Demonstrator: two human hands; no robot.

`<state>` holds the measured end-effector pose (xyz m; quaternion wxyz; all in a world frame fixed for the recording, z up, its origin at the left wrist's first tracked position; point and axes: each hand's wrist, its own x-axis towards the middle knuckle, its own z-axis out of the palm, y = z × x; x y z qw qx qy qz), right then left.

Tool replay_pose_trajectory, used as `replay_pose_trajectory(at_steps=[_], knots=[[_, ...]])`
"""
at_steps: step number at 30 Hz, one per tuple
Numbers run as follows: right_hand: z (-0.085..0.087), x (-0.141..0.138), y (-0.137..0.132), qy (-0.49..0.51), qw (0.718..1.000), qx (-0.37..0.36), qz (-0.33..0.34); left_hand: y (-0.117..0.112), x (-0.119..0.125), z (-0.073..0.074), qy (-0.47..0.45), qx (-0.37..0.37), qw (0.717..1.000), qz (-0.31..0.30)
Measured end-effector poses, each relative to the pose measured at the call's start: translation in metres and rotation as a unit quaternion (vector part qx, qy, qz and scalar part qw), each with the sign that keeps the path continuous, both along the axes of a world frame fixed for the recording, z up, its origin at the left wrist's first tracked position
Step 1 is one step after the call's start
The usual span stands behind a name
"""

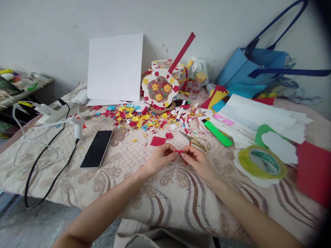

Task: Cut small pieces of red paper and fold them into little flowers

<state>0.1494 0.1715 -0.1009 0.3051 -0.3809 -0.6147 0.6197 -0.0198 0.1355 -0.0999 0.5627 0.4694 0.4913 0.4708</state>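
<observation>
Between the fingertips of both hands is a small piece of red paper [178,151], mostly covered by the fingers. My left hand [162,157] pinches its left side, and my right hand [196,160] pinches the right side. Just beyond them on the cloth lie a red paper square [158,141] and a small red paper flower [169,135]. Gold-handled scissors [198,142] rest right behind my right hand, blades pointing away to the left. Farther back stands a white flower-shaped paper lantern [160,88] decorated with red and yellow paper flowers.
Colourful paper scraps [139,117] cover the table's middle. A phone [96,149] and cables lie left. At right are a green box cutter [218,133], a yellow tape roll [262,165], white paper sheets [263,113] and a blue bag [258,65]. A white board [115,67] leans against the wall.
</observation>
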Motion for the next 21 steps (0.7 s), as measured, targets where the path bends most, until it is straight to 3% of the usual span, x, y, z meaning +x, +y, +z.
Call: replay_pose_trajectory(at_steps=[6, 13, 21], knots=[[-0.0016, 0.0009, 0.0016, -0.029, 0.999, 0.041, -0.010, -0.0007, 0.0011, -0.0025, 0.035, 0.005, 0.999, -0.016], [-0.0016, 0.0029, -0.0005, -0.086, 0.985, 0.152, -0.008, -0.0029, 0.0005, -0.0082, 0.163, 0.041, 0.986, -0.012], [0.0020, 0.0023, -0.0049, -0.121, 0.961, 0.249, -0.009, -0.0047, 0.0010, -0.0052, 0.155, 0.035, 0.986, -0.039]])
